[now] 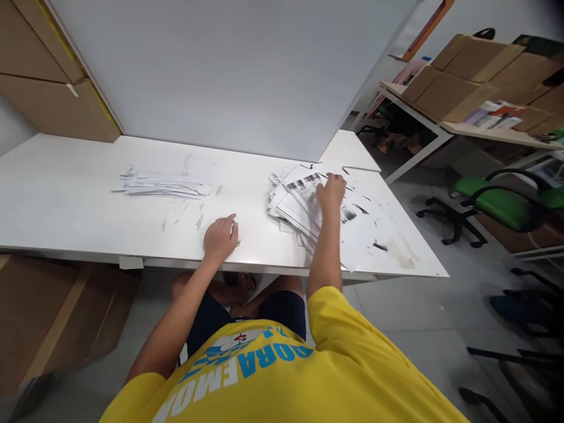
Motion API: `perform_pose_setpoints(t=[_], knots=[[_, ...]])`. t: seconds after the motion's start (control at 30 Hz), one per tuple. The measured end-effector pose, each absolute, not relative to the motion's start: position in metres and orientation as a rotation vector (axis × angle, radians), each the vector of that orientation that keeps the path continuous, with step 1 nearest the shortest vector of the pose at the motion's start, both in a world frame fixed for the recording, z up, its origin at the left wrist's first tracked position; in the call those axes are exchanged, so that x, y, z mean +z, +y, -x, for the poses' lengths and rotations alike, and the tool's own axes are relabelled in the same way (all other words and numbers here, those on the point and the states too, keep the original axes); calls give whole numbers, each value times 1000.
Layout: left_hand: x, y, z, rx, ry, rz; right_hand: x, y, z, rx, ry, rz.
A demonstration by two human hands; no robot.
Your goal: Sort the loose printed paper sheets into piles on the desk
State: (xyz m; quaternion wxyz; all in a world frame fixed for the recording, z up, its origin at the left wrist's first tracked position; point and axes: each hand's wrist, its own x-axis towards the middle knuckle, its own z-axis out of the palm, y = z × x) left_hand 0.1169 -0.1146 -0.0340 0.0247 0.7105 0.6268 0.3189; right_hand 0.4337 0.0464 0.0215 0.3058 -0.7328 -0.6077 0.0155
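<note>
My right hand [331, 192] rests on the right-hand pile of printed paper sheets [293, 208], its fingers closed on the edge of a top sheet [308, 188] with black printed bars. The sheets are fanned and uneven. My left hand [220, 238] lies near the table's front edge, between two paper stacks. Its fingers are curled together, and a small dark bit shows at the fingertips, too small to name. To its upper left lies a flatter stack of paper strips [165, 185].
The white table [79, 194] carries dark scraps [379, 245] and smudges on its right. A pale panel [229, 76] rises behind it. Cardboard boxes [57, 106] stand at the left, with others [458, 88] on a far desk. A green chair [497, 200] is at the right.
</note>
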Motion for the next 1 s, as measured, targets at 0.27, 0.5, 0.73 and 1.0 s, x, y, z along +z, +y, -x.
perform_pose_setpoints(t=[0.27,0.5,0.73,1.0], knots=[[-42,-117,-117,1037,1904,-2188,12,94,-167,488,-2442,1109],[-46,-122,-117,1078,1868,-2155,2,110,-100,427,-2712,1270],[-49,-122,-116,1105,1869,-2173,2,99,-116,139,-2707,1256],[-47,-118,-114,1125,1827,-2137,48,74,-198,457,-1910,1277]])
